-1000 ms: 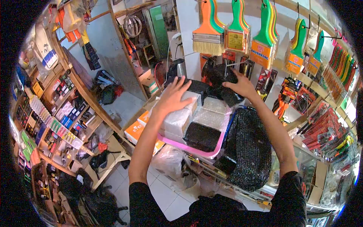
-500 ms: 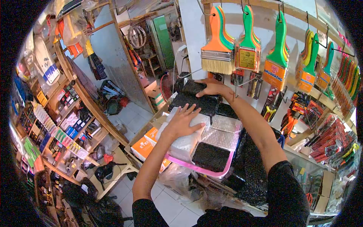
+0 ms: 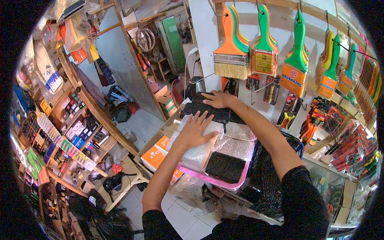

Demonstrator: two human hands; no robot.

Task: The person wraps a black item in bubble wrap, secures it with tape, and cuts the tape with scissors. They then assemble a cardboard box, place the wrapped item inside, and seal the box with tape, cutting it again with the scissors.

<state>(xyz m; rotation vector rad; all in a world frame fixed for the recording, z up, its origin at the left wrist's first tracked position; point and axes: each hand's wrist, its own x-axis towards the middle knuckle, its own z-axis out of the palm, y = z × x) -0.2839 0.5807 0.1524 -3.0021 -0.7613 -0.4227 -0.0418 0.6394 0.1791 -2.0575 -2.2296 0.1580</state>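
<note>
My left hand (image 3: 197, 132) lies with fingers spread on a bubble-wrapped white package (image 3: 188, 154). The package rests in a pink-rimmed container (image 3: 224, 185). Farther back, my right hand (image 3: 221, 99) is flat on black wrapped packages (image 3: 200, 111), its fingers stretched to the left. Another black wrapped package (image 3: 226, 166) sits at the container's near right corner. Between it and the back ones is a clear bubble-wrapped bundle (image 3: 237, 142). Neither hand grips anything.
Orange and white boxes (image 3: 155, 157) stand left of the container. Paintbrushes (image 3: 232, 44) and a green-handled brush (image 3: 296, 52) hang above on hooks. Shelves of small goods (image 3: 76, 136) line the left. A glass case (image 3: 328, 180) is at the right.
My right hand has come down and slightly toward me, flattening on the black packages; the one under it now sits lower. My left hand stays nearly in place.
</note>
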